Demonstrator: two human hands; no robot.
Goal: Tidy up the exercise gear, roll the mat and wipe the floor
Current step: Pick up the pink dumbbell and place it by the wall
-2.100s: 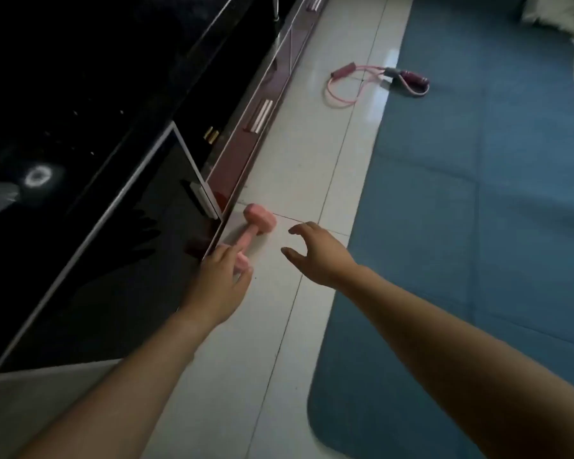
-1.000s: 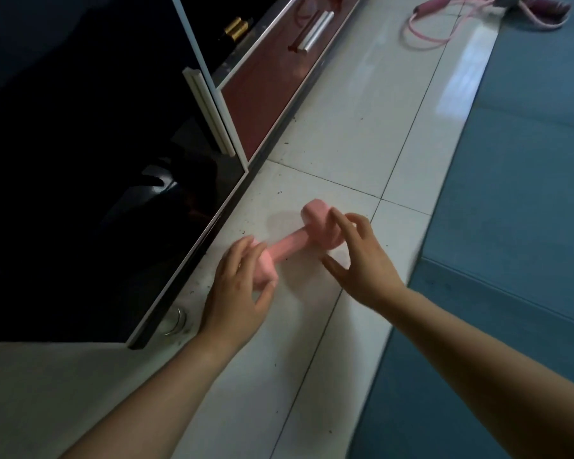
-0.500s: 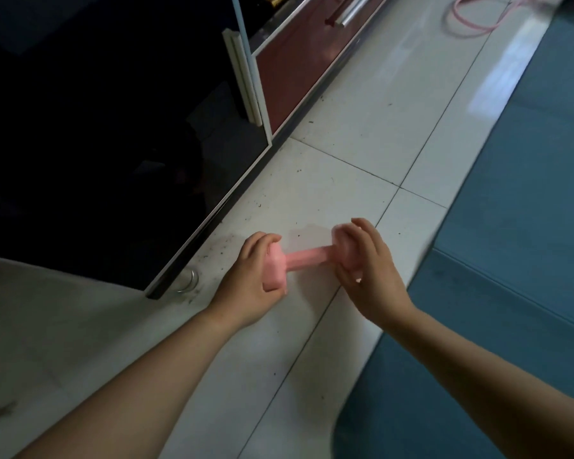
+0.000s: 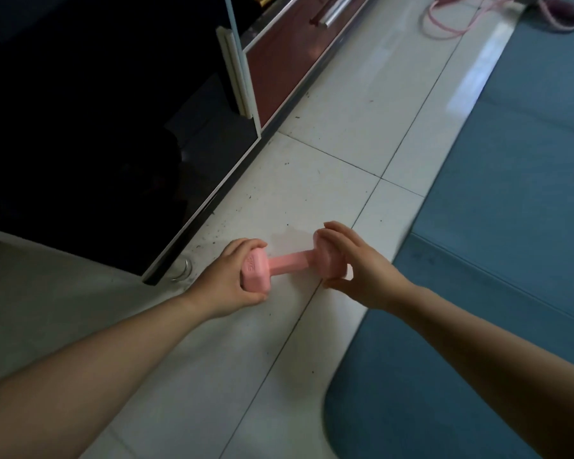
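Gripping the dumbbell point(image 4: 287, 261) by its 2 ends, left hand point(image 4: 227, 284) and right hand point(image 4: 362, 273) curl.

Pink dumbbell point(image 4: 287, 261), blocky heads on a short bar, lies level across a tile joint of the white floor point(image 4: 345, 111), with the left hand point(image 4: 229, 283) gripping one head and the right hand point(image 4: 362, 270) the other; contact with the floor cannot be told. Blue mat point(image 4: 494, 226) lies flat and unrolled just to its right, rounded corner nearest. Pink exercise cord point(image 4: 560, 9) sprawls at the far end, loops on the grit-speckled tiles, purple end on the mat.
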